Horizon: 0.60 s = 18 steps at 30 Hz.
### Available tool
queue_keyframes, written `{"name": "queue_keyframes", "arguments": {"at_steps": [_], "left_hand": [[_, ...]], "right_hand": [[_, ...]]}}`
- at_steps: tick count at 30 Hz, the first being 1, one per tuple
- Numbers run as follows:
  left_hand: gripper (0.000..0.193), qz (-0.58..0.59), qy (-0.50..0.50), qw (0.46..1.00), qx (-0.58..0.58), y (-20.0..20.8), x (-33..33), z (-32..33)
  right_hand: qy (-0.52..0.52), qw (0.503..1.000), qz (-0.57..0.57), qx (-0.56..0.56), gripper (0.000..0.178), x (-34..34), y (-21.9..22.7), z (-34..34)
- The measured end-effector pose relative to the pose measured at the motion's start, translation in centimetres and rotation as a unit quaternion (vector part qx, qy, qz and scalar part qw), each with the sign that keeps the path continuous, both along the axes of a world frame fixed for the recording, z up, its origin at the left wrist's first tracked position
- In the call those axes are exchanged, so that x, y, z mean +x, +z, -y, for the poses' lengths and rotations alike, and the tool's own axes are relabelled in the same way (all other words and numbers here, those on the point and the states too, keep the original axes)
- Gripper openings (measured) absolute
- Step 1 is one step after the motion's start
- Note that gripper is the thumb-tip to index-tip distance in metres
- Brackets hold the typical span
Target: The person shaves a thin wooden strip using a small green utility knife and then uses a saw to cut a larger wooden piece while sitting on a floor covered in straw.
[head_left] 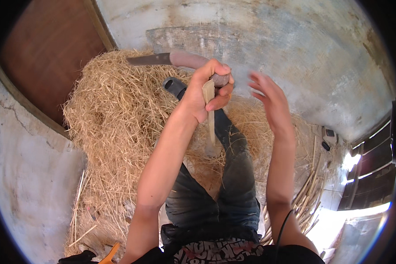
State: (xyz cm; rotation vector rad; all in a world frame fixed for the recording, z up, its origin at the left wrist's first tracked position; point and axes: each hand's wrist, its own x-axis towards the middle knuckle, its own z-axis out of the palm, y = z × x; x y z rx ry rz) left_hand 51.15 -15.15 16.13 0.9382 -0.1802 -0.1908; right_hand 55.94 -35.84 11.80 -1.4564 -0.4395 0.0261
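Inside our left hand (pixel 197 91): knife (pixel 174 58) and wooden strip (pixel 208 92)

We hold both items in one closed grip. The knife projects leftward from our left hand, its flat, dark blade (pixel 149 60) joined to a thick, grey-brown handle (pixel 190 60). At the right side of the grip, a rough, rounded end (pixel 220 80) protrudes; we cannot tell whether it belongs to the handle. The wooden strip is pale, broad across the palm, and tapers to a narrow tip below the grip.

Our right hand (pixel 272 99) is open, set apart to the right, with its fingers (pixel 263 82) bent and blurred.

Left of and below our left hand, we note a straw pile (pixel 114 105) of dry, tangled stalks. A dark shoe (pixel 174 86) shows just beside the left wrist. Beyond both hands stands a stained, grey wall (pixel 268 39). Below and right of our right hand lie slender sticks (pixel 311 185).
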Motion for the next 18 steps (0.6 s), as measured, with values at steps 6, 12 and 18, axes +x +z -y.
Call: {"name": "queue_keyframes", "arguments": {"at_steps": [6, 12, 18], "left_hand": [[0.028, -0.032, -0.081, 0.994, 0.061, 0.6, 0.1, 1.5], [0.049, 0.02, -0.017, 0.995, 0.101, 1.3, -0.1, 2.3], [0.092, 0.199, 0.151, 0.964, 0.088, -0.7, 0.8, -0.3]], "right_hand": [[0.363, 0.915, -0.173, -0.023, 0.058, 6.3, 5.6, -6.8], [0.325, 0.909, -0.259, 0.037, 0.038, 7.8, 6.8, -5.9], [0.249, 0.918, -0.205, 0.229, 0.028, 9.8, 2.4, -1.5]]}}
